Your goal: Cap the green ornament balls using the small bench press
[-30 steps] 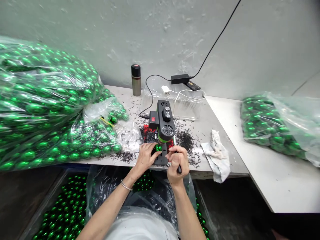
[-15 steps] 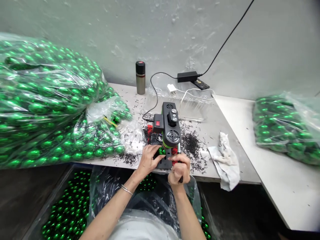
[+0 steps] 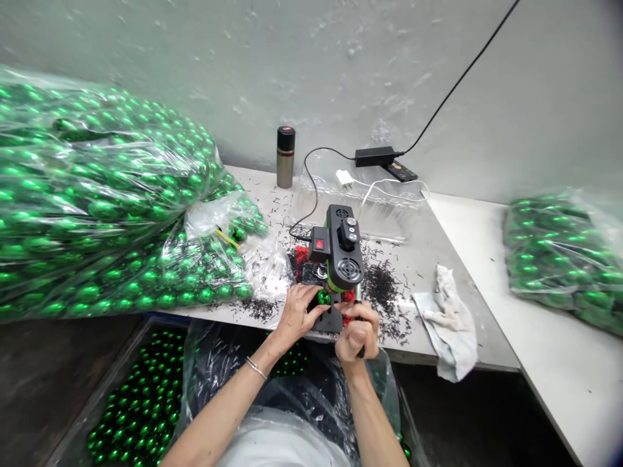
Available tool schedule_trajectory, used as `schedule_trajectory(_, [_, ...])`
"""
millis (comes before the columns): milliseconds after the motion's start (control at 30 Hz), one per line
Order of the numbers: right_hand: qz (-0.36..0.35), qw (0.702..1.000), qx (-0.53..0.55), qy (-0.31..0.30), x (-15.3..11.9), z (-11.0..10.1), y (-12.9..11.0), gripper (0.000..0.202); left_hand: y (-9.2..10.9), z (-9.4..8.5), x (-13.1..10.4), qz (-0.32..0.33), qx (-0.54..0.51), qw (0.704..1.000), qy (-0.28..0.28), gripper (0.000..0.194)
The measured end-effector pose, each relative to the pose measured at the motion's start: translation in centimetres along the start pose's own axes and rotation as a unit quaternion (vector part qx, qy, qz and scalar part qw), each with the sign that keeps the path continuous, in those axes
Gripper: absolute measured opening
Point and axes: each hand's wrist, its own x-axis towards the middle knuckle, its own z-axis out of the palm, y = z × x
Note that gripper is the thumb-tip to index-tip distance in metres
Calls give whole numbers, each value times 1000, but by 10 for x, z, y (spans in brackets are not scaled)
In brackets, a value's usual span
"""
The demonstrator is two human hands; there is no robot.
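A small black machine (image 3: 344,250) with a red switch stands near the front edge of the table. Under its head sits a shiny green ball (image 3: 324,297). My left hand (image 3: 298,312) holds the ball from the left, thumb and fingers curved round it. To the right of the machine, my right hand (image 3: 359,329) is wrapped round a black lever handle (image 3: 360,352). Its index finger reaches toward the machine's base. Red material (image 3: 348,305) shows beside the base, and short black bits (image 3: 382,285) are scattered around it.
Large bag of green balls (image 3: 107,214) at left; smaller bag (image 3: 559,253) at right. Behind are a bottle (image 3: 285,157), a power adapter (image 3: 374,156) and a clear plastic tray (image 3: 389,224). White cloth (image 3: 450,324) overhangs the front edge. Below are more green balls (image 3: 141,395).
The whole view has shifted, so everything appears slightly further right and a little lower. Both hands keep the same grips on the ball and the lever.
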Motion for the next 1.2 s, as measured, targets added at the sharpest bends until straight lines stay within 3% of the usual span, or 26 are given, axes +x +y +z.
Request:
schedule_trajectory(267, [-18,998,-6,-54,2,-6,0,26,-2,1,1,4,-20,1000,11,31])
schedule_trajectory(500, [151,989,-4,-11,58,-4,-44,29,-1,4,2,-10,-47,998,32,30])
schedule_trajectory(667, [179,983,-27,-41,85,-8,-60,36,14,-17,-32,7,-64,998,20,33])
schedule_trajectory(767, [174,984,-18,-11,78,-8,-56,23,21,-32,-65,22,-53,998,-3,45])
schedule_trajectory(833, [207,978,-12,27,66,-5,-52,34,19,-40,-82,18,-37,999,7,54])
schedule_trajectory(900, [277,959,-19,63,49,-1,-51,58,9,-48,-90,-6,-15,999,47,51])
schedule_trajectory(967, [362,929,-30,64,29,7,-52,61,-5,-59,-88,-47,18,991,124,42])
schedule_trajectory(1033, [414,910,-19,-26,7,21,-56,52,-21,-74,-79,-94,62,968,225,39])
schedule_trajectory(1067, [400,909,-6,-118,-2,31,-58,48,-28,-81,-74,-116,84,951,275,40])
schedule_trajectory(1100, [358,913,0,-197,-9,44,-61,45,-35,-89,-69,-135,102,933,319,42])
schedule_trajectory(1200, [190,933,-4,-305,-18,98,-67,45,-55,-105,-56,-197,124,888,396,59])
